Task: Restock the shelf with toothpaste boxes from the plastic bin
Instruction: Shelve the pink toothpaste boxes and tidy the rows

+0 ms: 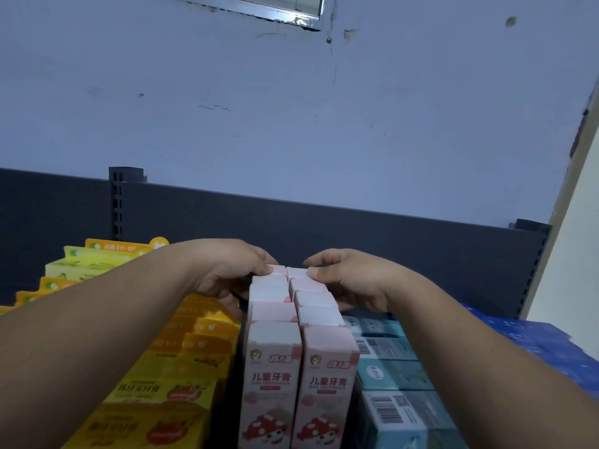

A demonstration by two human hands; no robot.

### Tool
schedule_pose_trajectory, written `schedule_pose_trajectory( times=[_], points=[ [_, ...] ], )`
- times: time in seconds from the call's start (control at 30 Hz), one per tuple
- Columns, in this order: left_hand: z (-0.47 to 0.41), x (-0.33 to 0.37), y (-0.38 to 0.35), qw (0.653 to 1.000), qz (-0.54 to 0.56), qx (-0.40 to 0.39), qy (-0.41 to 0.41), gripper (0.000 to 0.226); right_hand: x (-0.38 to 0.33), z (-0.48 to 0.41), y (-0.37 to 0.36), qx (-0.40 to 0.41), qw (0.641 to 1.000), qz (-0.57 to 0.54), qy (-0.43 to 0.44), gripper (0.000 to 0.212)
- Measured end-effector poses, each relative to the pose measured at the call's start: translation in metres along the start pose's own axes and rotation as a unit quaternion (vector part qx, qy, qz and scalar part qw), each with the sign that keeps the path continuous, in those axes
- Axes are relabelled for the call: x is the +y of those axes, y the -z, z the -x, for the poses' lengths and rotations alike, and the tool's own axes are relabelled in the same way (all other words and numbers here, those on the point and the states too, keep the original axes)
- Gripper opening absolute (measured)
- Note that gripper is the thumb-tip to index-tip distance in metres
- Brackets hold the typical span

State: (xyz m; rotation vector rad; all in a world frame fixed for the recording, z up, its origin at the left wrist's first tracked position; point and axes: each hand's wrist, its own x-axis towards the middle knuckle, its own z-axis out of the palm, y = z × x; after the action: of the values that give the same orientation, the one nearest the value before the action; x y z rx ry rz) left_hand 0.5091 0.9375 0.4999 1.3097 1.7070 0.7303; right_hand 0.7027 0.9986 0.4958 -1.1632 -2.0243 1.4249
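Two rows of upright pink-and-white toothpaste boxes [299,361] run from front to back down the middle of the shelf. My left hand [227,273] reaches over the yellow boxes and clasps the left side of the rearmost pink boxes [279,270], fingertips on their tops. My right hand [348,280] mirrors it, pressing the right side and top of the rear boxes [299,273]. Both hands squeeze the back of the pink rows between them. The plastic bin is out of view.
Yellow and orange boxes [181,358] fill the shelf left of the pink rows. Teal boxes [395,377] lie to the right, with dark blue ones [551,348] beyond. A dark back panel [356,231] stands behind; a pale wall rises above.
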Motion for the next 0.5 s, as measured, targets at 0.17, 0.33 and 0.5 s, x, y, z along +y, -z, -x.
schedule_pose_trajectory(
  times=[0.17,0.33,0.5],
  points=[
    [0.001,-0.004,0.000,0.998,0.067,0.003,0.007,0.027,-0.005,0.011,-0.008,-0.019,0.999,0.009,-0.039,0.022],
    [0.004,-0.005,-0.005,0.996,0.087,0.011,-0.004,0.028,-0.010,0.016,-0.014,-0.020,0.998,0.013,-0.051,0.024],
    [0.005,-0.005,-0.009,0.996,0.088,0.023,-0.009,0.033,-0.011,0.020,-0.016,-0.011,0.998,0.022,-0.053,0.027]
  ],
)
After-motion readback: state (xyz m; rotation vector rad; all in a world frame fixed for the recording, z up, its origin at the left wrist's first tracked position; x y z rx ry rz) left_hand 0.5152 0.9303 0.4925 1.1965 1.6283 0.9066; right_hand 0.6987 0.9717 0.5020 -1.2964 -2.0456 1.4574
